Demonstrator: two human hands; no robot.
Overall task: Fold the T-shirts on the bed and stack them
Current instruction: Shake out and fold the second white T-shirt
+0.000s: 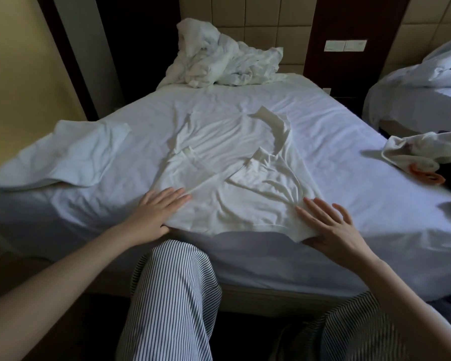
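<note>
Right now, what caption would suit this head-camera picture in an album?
Left hand and right hand, fingers straight, touch a white T-shirt spread on the bed.

Single head view — looks forward-down, close over bed (323, 121) edge.

Your room was dim. Soft light reached the top of the wrinkled pale-blue bed sheet (323, 131); its near side lay in shadow. Your wide lens bowed the edges and smeared the crumpled white garment (414, 149) at right.
</note>
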